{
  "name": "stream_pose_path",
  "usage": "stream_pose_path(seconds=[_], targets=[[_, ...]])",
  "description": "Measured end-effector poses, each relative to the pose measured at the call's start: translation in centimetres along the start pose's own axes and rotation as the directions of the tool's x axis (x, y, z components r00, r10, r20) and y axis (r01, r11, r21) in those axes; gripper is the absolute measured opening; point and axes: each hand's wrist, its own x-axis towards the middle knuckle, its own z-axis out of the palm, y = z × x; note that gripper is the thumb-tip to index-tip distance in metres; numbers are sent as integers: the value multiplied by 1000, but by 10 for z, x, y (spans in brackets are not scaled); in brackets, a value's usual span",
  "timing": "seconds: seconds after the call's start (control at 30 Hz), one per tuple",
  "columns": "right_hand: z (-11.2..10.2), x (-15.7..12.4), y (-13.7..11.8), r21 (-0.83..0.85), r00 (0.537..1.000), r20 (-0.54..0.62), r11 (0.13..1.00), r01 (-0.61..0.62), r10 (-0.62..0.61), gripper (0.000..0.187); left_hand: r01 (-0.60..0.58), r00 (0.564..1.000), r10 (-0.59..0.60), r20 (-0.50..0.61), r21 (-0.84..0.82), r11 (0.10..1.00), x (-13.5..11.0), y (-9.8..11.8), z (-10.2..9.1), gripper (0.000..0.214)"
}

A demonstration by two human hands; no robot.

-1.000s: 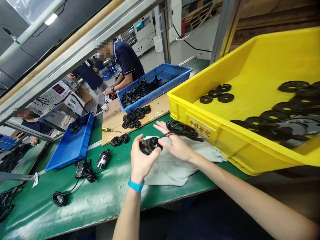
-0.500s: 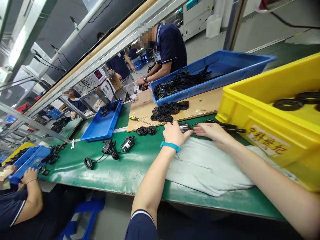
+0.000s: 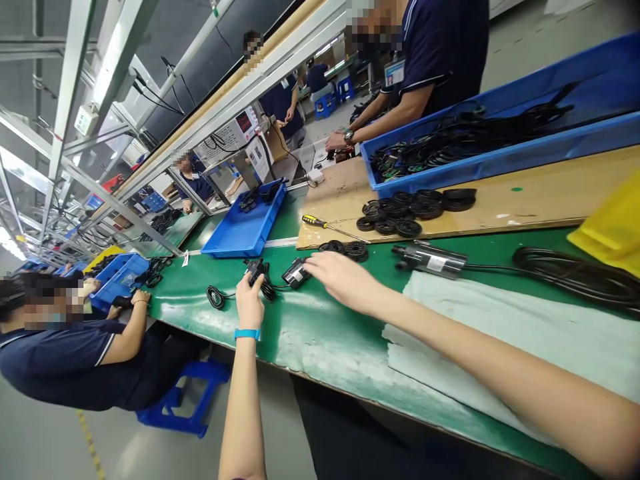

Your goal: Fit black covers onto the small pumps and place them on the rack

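On the green tabletop, my left hand (image 3: 250,303) has its fingers and thumb around a black power adapter (image 3: 255,269) with a bundled cable beside it. A cord joins this adapter to a small black cylindrical pump (image 3: 295,273) with a pale label. My right hand (image 3: 345,280) reaches over from the right, fingers stretched out, fingertips at the pump's right end; its thumb is hidden. Left of the adapter lies a small cable coil (image 3: 215,297). Another labelled black pump (image 3: 433,260) lies by the pale cloth (image 3: 480,333), its cable (image 3: 565,270) looped to the right.
Black coiled rings (image 3: 410,207) and a yellow-black screwdriver (image 3: 315,221) are on a wooden board (image 3: 505,193). Behind stands a blue bin (image 3: 500,157) of cables; farther left is a blue tray (image 3: 235,230). A yellow bin (image 3: 615,220) is at right. Co-workers sit left and stand opposite.
Both hands have moved left, away from the pump by the cloth, which now lies free on the table. They are now at the other pump and its adapter. The view has swung left.
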Motion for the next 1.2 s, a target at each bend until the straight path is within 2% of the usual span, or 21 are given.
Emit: stream_pose_path(seconds=[0.07,0.17,0.23,0.33,0.4,0.5,0.57,0.63,0.7,0.77,0.83,0.9,0.93,0.97,1.0,1.07,1.13,1.17,1.2], targets=[[37,36,-7,-47,986,161,998,50,-41,52,-81,994,81,76,-6,997,7,-5,7,55],[72,69,-5,-68,972,235,997,47,-29,46,-161,975,165,151,-38,986,18,-7,11,46],[77,77,3,-65,966,256,996,59,-40,37,-195,963,205,175,-72,978,23,-10,5,41],[62,70,13,-40,967,248,996,74,-61,31,-218,959,237,153,-135,967,23,-6,-18,39],[43,53,16,-29,977,208,999,46,-39,36,-222,963,246,111,-188,957,17,9,-41,32],[9,11,10,100,997,58,994,-51,46,42,-218,962,258,93,-310,925,-4,59,-76,16],[-14,-24,2,241,990,-48,963,-119,134,43,-118,962,218,166,-468,876,-25,103,-94,17],[-37,-62,-8,326,964,-105,924,-197,243,42,23,939,184,290,-586,810,-44,144,-104,27],[-58,-100,-17,355,925,-132,888,-292,357,41,147,887,213,409,-688,711,-55,176,-106,34],[-74,-136,-24,363,879,-148,852,-378,453,42,185,830,297,472,-736,651,-52,197,-98,35],[-84,-165,-29,364,842,-163,824,-433,514,45,98,798,394,456,-744,662,-35,213,-86,32],[-88,-185,-32,364,816,-189,811,-459,546,48,-83,762,516,391,-732,676,-9,230,-76,27],[-89,-192,-33,363,801,-210,805,-468,560,49,-186,724,592,354,-727,661,4,240,-73,24],[-88,-197,-34,365,785,-231,799,-478,575,49,-293,666,676,317,-722,627,17,252,-72,22],[-87,-201,-35,367,767,-249,790,-491,592,49,-398,589,757,283,-714,576,29,266,-73,20],[-85,-205,-36,370,731,-270,769,-522,626,50,-577,402,885,235,-685,444,45,295,-74,18],[-82,-208,-37,368,706,-278,751,-548,651,54,-696,239,947,212,-643,320,53,325,-72,17],[-80,-209,-37,367,689,-286,740,-563,666,57,-733,190,961,201,-622,276,53,338,-68,16],[-78,-211,-38,365,665,-303,728,-580,683,60,-759,169,968,184,-602,247,50,349,-62,15]])
